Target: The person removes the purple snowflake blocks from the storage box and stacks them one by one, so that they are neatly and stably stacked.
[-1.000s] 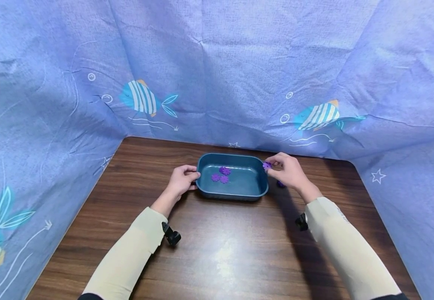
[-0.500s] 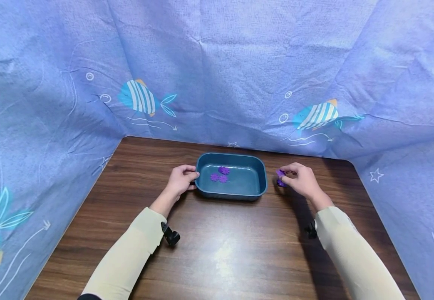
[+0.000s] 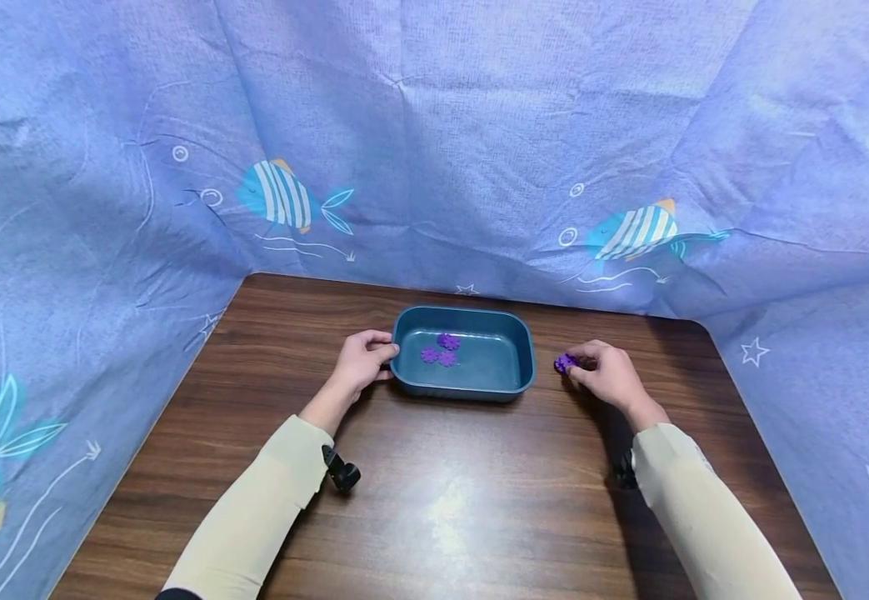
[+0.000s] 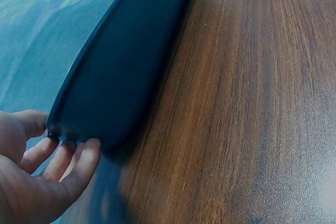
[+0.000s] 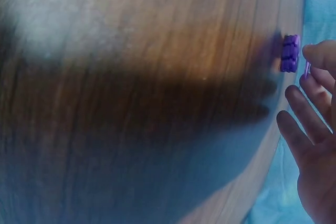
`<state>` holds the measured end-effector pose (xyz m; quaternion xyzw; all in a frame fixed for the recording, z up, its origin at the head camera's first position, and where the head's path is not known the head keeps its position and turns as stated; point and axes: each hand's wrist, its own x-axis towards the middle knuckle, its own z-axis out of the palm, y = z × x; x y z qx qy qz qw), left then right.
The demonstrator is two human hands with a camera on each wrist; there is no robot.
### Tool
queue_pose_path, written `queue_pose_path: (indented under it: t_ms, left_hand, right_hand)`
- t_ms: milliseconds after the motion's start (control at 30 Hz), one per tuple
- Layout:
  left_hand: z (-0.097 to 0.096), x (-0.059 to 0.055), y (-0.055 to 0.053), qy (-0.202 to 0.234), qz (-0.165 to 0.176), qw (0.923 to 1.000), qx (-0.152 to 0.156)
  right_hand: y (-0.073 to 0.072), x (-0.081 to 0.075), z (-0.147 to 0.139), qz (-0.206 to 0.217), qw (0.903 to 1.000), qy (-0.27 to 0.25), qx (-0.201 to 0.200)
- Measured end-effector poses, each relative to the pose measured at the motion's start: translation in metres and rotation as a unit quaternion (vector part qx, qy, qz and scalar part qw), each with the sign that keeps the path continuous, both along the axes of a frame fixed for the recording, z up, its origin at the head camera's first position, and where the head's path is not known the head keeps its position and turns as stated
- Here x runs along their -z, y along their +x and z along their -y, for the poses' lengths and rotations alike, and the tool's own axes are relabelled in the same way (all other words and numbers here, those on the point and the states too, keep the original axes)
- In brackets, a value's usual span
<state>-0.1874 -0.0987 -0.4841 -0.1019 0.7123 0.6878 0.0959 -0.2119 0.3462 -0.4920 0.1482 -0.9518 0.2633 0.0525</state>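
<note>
A deep teal rectangular tray (image 3: 486, 367) stands near the back of the table. My left hand (image 3: 362, 364) grips its left end, thumb at the rim and fingertips against the outer wall, as the left wrist view also shows. Several purple flower-shaped pieces (image 3: 446, 358) lie on the tray's floor, toward its left. Right of the tray, a small stack of purple flower pieces (image 5: 290, 53) rests on the table. Beside that stack, my right hand (image 3: 605, 372) pinches one thin purple flower piece (image 5: 307, 68) between thumb and forefinger, its other fingers loosely spread.
The dark wood-grain table (image 3: 404, 508) ends just behind the tray, where a blue cloth (image 3: 479, 167) printed with fish hangs. More of that cloth hangs at both sides. Black wrist cameras (image 3: 342, 469) are strapped near both cuffs.
My right hand has moved right and down from beside the tray's right rim to the purple stack, with the flower piece pinched. The left hand and tray stay in place.
</note>
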Motion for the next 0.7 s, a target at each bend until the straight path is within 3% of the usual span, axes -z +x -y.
queue_pose_path:
  t_ms: [700]
  left_hand:
    - [-0.0005,0.0021,-0.0016,0.0,0.0,1.0,0.0]
  right_hand:
    - [0.001,0.0039,0.0019,-0.009,0.9995,0.029,-0.012]
